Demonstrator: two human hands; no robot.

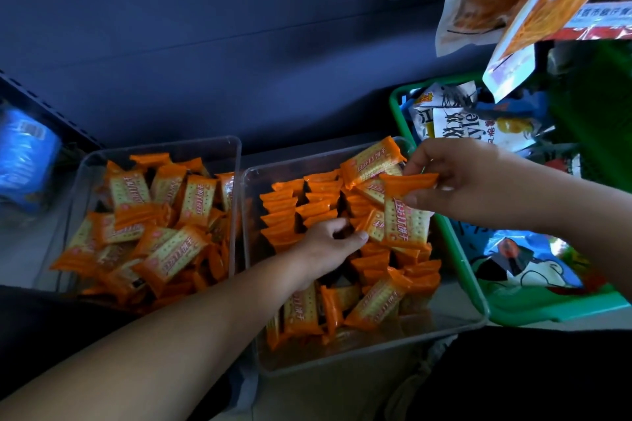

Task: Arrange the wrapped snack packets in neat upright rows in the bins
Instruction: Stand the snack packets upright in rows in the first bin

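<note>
Right hand [455, 178] is pinching an orange cracker packet [407, 219] by its top crimp over the right clear bin [478, 314], left hand [325, 246] is curling among the upright rows [284, 215], perhaps parting them, grip unclear, so I'm favouring a straight, edge-on drop beside it.

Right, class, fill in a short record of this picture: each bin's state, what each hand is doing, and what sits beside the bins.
left bin: clear; orange packets lie jumbled inside
right bin: clear; upright rows at the far side, loose packets at the near side
left hand: in the right bin, fingers curled among the rows; grip unclear
right hand: pinches the held packet by its top end, over the right bin
green basket: right of the bins, holds other snack bags
</note>
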